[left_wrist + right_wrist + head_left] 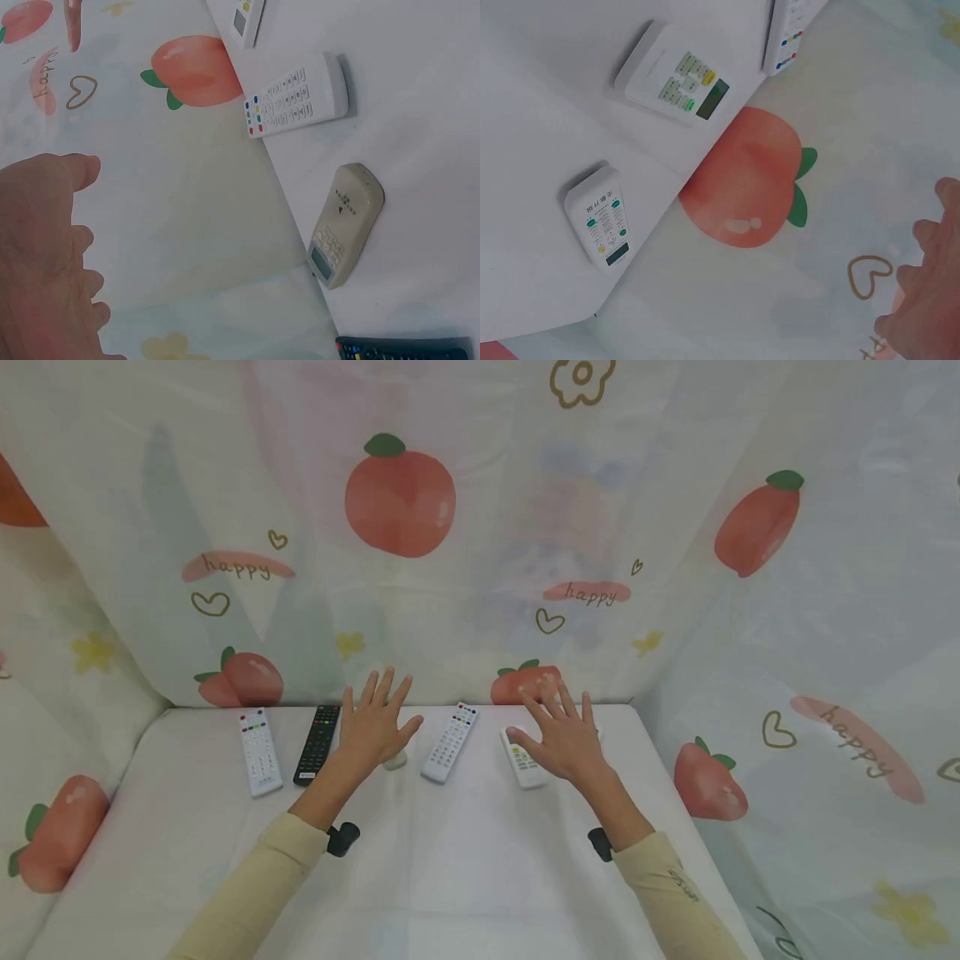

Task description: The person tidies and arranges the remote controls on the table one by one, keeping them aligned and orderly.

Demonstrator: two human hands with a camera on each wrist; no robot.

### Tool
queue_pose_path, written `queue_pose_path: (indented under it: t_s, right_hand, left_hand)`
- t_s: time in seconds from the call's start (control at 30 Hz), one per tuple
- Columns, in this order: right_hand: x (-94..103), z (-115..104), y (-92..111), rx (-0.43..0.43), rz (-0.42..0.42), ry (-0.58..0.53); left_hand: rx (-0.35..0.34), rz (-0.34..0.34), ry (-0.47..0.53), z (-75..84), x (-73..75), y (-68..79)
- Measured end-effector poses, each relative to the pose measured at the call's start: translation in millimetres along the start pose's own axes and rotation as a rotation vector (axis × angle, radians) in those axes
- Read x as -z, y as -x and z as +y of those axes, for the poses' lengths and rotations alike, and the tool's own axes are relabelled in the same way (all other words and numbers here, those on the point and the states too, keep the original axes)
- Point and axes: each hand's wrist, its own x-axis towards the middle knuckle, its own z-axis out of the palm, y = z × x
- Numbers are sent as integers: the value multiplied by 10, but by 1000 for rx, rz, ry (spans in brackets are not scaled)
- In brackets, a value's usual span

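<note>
My left hand [372, 727] is held over the back of the table with fingers spread, holding nothing. Below it lies a beige remote [346, 225], mostly covered by the hand in the head view, and beside it a black remote [317, 743]. The right hand [564, 741], also spread and holding nothing, overlaps a white remote with green and yellow buttons [523, 767] and a small screen. Another small white remote [600, 217] shows whole in the right wrist view, almost hidden behind that hand from the head. Between the hands lies a long white remote [450, 743].
A further white remote [260, 756] lies at the far left of the row. The white tabletop [450, 868] ends at a fruit-printed cloth backdrop [480, 627], with similar cloth on both sides. Dark wrist cameras [343, 840] sit at the sleeve cuffs.
</note>
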Motion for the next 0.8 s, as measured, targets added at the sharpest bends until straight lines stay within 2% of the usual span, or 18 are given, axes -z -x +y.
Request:
queue_pose_path:
  t_s: [0.17,0.3,0.47,0.6,0.8]
  right_hand:
    - [-30,-11,27,6,26,-18]
    - [-83,-35,85,18,38,-67]
    - [-145,-82,178,26,67,-182]
    - [-203,-137,236,4,57,-268]
    - [-286,-243,287,-28,48,-382]
  left_hand:
    - [-13,8,28,-52,-30,49]
    - [-38,43,128,-134,-69,157]
    - [-78,115,251,-277,-156,309]
    - [-57,113,346,-444,-227,446]
    - [-9,96,441,-693,-257,663]
